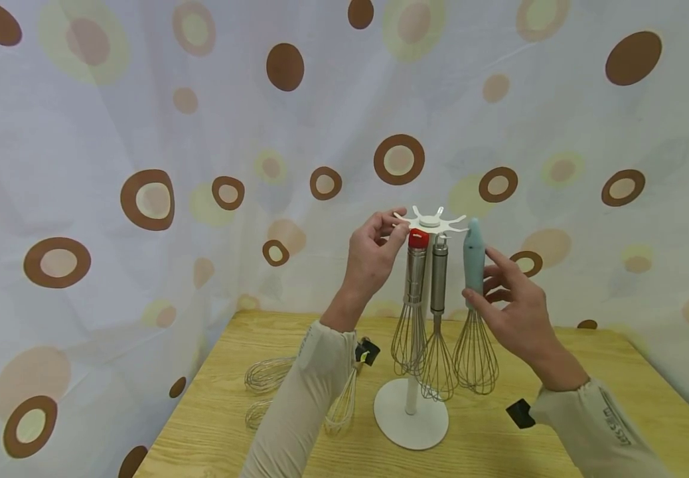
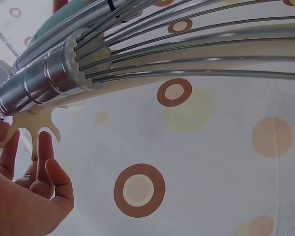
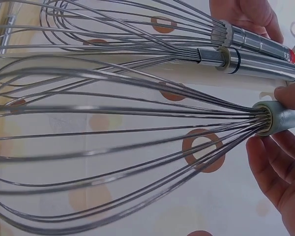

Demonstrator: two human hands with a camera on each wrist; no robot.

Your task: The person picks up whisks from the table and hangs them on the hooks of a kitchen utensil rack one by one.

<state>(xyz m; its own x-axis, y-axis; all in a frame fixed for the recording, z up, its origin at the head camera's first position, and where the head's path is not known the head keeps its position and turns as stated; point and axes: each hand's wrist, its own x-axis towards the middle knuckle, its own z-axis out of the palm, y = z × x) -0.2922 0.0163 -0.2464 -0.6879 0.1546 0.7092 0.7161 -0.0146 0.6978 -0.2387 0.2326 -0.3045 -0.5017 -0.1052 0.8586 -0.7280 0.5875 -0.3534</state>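
A white whisk stand [image 1: 411,413] with a round base and a ring of hooks on top stands upright on the table. My left hand [image 1: 374,249] pinches one of its hooks between thumb and fingers. From the hooks hang a whisk with a red-tipped steel handle [image 1: 416,275] and a plain steel-handled whisk [image 1: 438,282]. My right hand [image 1: 518,309] holds a whisk with a light blue handle [image 1: 474,265] between thumb and fingers, its tip right at a hook on the right side. In the right wrist view, its wire loops [image 3: 137,132] point away from the hand.
On the wooden table [image 1: 219,411], several more whisks [image 1: 268,374] lie left of the stand, partly hidden behind my left sleeve. A white curtain [image 1: 297,119] with brown and pale dots hangs behind the table and along its sides.
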